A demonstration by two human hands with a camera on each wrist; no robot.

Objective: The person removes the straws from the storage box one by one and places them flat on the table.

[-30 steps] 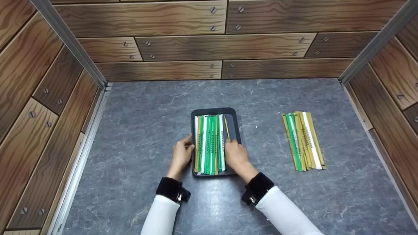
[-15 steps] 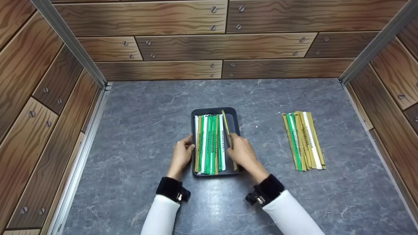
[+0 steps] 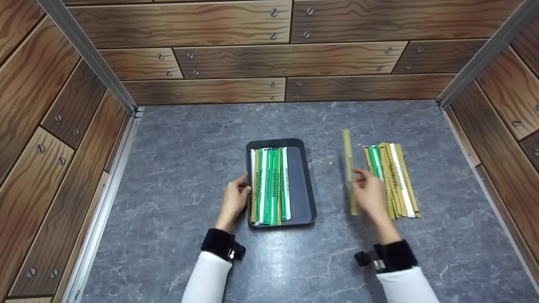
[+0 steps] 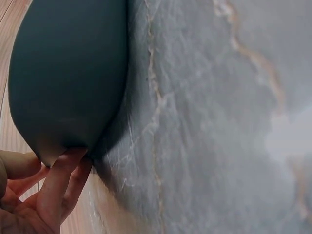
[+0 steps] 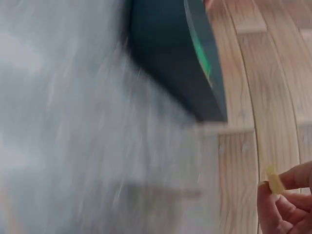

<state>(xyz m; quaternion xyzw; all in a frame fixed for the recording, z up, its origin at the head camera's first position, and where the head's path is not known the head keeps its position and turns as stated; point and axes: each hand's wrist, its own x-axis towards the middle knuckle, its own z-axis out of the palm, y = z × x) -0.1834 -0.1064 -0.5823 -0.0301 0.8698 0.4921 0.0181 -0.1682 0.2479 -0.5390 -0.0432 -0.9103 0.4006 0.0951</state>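
Observation:
A long, slim gold wrapped straw [image 3: 347, 155] is held between the thumb and fingers of my right hand [image 3: 370, 193], just left of the loose pile. Its pale end [image 5: 275, 181] shows at the fingertips in the right wrist view. My left hand [image 3: 233, 200] holds the left side of a dark tray [image 3: 302, 189], thumb and fingers at its edge, as the left wrist view also shows. Inside the tray, several green, white and gold wrapped straws [image 3: 269, 185] lie side by side toward the left; the bare floor of the tray shows on the right.
To the right lies a loose pile of wrapped straws [image 3: 396, 181], mostly gold with some green and white, partly behind my right hand. Wood-patterned walls [image 3: 290, 61] enclose the grey marbled table [image 3: 189, 147] at the back and both sides.
My right hand has lifted the gold wrapped straw from the tray's right side and carried it right, toward the loose pile. My left hand has stayed at the tray.

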